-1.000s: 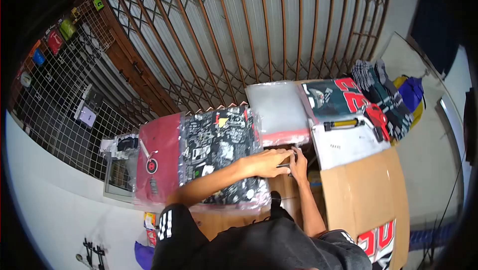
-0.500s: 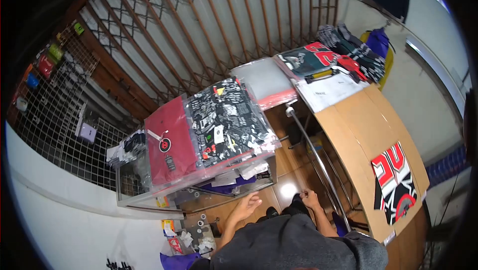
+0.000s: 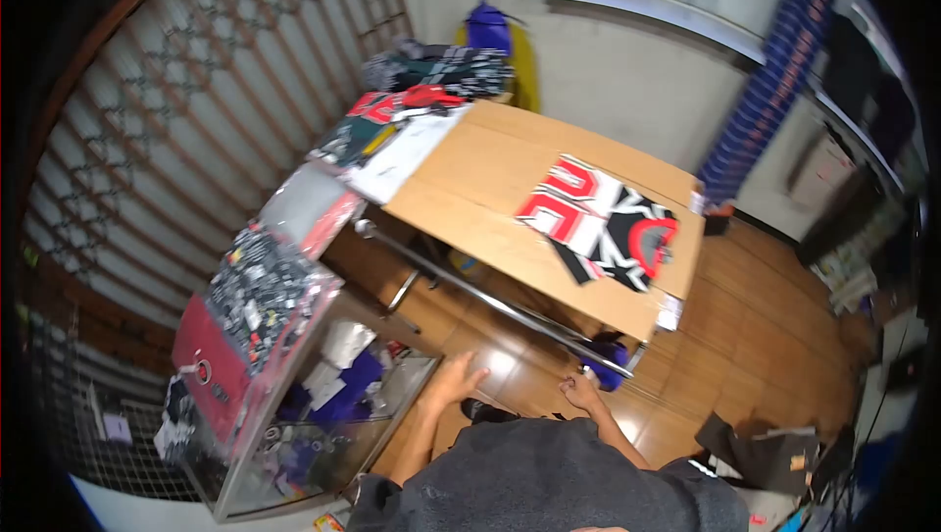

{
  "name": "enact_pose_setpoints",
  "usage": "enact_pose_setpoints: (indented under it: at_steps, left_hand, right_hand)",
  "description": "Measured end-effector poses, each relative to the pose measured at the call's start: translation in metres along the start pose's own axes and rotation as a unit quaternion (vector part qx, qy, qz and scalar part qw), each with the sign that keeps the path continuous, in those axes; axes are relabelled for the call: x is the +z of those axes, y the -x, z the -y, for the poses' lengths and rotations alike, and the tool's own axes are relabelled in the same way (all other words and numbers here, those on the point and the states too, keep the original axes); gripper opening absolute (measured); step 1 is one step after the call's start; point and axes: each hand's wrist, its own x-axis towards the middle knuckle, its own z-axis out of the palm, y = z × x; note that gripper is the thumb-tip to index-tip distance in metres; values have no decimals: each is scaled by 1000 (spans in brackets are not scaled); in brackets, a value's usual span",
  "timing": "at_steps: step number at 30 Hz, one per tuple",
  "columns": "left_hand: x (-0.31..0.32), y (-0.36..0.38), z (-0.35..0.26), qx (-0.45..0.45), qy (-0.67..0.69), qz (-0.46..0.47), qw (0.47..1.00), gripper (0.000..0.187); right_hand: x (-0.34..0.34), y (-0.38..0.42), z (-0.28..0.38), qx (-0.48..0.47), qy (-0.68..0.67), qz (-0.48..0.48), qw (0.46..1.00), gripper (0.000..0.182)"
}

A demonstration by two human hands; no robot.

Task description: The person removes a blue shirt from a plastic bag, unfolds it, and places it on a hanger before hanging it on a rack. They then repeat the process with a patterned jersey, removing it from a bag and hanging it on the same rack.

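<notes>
My left hand (image 3: 454,382) is held out in front of my body above the tiled floor, fingers apart and nothing in it. It is nearest the open side of the glass display case (image 3: 257,422). My right hand (image 3: 580,393) is curled, its fingers pressed together. A small dark thing shows at its fingertips, too small to name. The hand hangs below the near edge of the wooden table (image 3: 470,174). On that table lies a folded red, white and black shirt (image 3: 598,223), apart from both hands.
A metal rail (image 3: 480,299) runs along the table's near side. Bagged garments (image 3: 260,287) cover the display case. White paper (image 3: 407,161) and more clothes (image 3: 436,66) lie at the table's far left. A blue roll (image 3: 769,81) leans by the wall; cardboard (image 3: 750,458) lies lower right.
My view has swung to the right, so the table and shirt appear nearer the middle and the display case further left. Both hands keep much the same pose.
</notes>
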Motion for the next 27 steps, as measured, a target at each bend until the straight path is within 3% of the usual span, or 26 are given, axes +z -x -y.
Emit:
enact_pose_setpoints:
  at_steps: [2, 5, 8, 11, 16, 21, 23, 27]
  left_hand:
    - [22, -26, -49, 64, -15, -27, 997, 62]
    - [58, -57, -141, 97, 152, -10, 984, 51]
    - [97, -77, -229, 131, 186, -18, 974, 48]
    - [129, -101, -286, 196, 109, -53, 973, 44]
    - [165, -151, -329, 289, 70, -114, 948, 45]
    - [178, -206, -342, 257, 13, -173, 951, 56]
    - [179, -224, -354, 203, -16, -222, 954, 59]
    - [200, -268, -358, 34, -72, -242, 967, 84]
  right_hand:
    - [-46, 41, -53, 13, -36, -59, 997, 41]
    - [-119, 110, -124, 51, -50, -150, 986, 35]
    - [-182, 174, -191, 74, -27, -236, 969, 33]
    - [-231, 212, -258, 64, -34, -328, 942, 34]
    - [-288, 236, -295, 65, -120, -392, 910, 35]
    - [-314, 199, -268, 27, -138, -384, 913, 34]
    - [-335, 174, -240, 3, -142, -356, 923, 34]
    - [-399, 128, -137, -62, -149, -278, 947, 37]
